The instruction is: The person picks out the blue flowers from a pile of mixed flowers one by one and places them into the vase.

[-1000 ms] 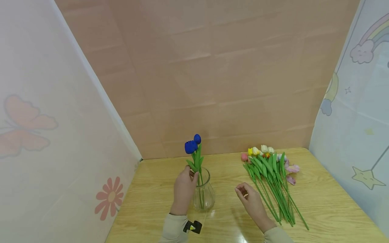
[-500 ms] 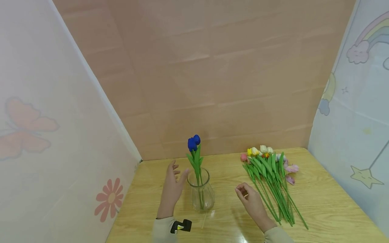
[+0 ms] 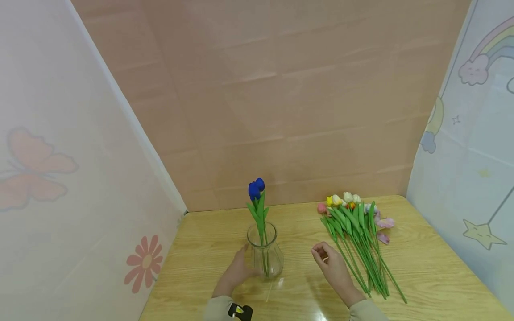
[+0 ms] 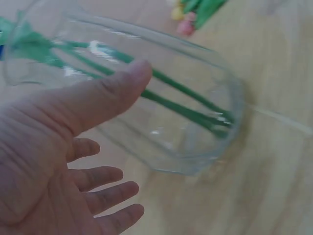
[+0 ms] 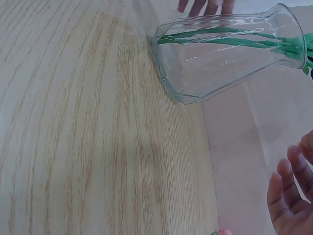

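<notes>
A clear glass vase (image 3: 275, 256) stands upright on the wooden table, with two blue tulips (image 3: 254, 191) leaning in it, their green stems reaching the bottom. My left hand (image 3: 238, 271) is at the vase's left side. In the left wrist view its thumb overlaps the glass (image 4: 195, 58) while the other fingers are spread apart, extended beside the vase. My right hand (image 3: 332, 266) hovers between the vase and the loose flowers, its fingers loosely bent and holding nothing. Part of that hand shows at the edge of the right wrist view.
Several artificial tulips (image 3: 361, 240) in white, yellow, pink and other colours lie in a pile on the table's right side, stems toward me. A brown backdrop (image 3: 281, 111) rises behind the table (image 3: 201, 249), with printed cloths at both sides.
My left hand has let go of the tulip, drawn back to the left, then lowered toward the vase's side. The blue tulips have settled closer together. My right hand stays put.
</notes>
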### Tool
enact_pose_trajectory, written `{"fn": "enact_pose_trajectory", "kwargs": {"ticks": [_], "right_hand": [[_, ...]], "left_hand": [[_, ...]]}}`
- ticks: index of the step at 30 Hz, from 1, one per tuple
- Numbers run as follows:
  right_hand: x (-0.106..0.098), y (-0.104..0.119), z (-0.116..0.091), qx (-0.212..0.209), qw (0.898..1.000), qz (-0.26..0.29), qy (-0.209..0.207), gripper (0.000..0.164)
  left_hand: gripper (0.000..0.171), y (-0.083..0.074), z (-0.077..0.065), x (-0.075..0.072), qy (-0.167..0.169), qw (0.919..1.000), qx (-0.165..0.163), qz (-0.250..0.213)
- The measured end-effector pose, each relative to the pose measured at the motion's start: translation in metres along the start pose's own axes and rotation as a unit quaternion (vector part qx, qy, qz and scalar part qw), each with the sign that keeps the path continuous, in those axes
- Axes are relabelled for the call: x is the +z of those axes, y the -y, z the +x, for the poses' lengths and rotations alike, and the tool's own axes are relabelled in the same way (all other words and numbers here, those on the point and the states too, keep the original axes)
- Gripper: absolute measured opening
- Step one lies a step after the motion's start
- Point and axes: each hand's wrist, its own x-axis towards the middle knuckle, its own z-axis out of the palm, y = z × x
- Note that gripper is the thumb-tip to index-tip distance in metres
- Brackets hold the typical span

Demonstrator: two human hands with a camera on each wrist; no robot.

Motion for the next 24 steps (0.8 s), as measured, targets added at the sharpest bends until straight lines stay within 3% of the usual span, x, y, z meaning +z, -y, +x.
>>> {"fn": "enact_pose_trajectory", "kwargs": {"ticks": [4, 10, 17, 24], "right_hand": [[0.0, 0.0, 0.0, 0.004, 1.0, 0.004, 0.002, 0.004], [-0.001, 0.0, 0.0, 0.01, 1.0, 0.003, 0.004, 0.007], [-0.001, -0.002, 0.0, 0.016, 1.0, 0.0, 0.005, 0.006], [-0.001, -0.001, -0.001, 0.008, 1.0, -0.005, -0.003, 0.005]], "left_hand": [[0.098, 0.014, 0.007, 0.017, 0.001, 1.0, 0.007, -0.006], [0.092, 0.023, 0.014, 0.032, -0.044, 0.9986, 0.022, 0.021], [0.09, 0.019, 0.021, 0.041, -0.058, 0.9969, 0.038, 0.039], [0.086, 0.01, 0.041, 0.059, -0.07, 0.9961, 0.043, 0.032]]}}
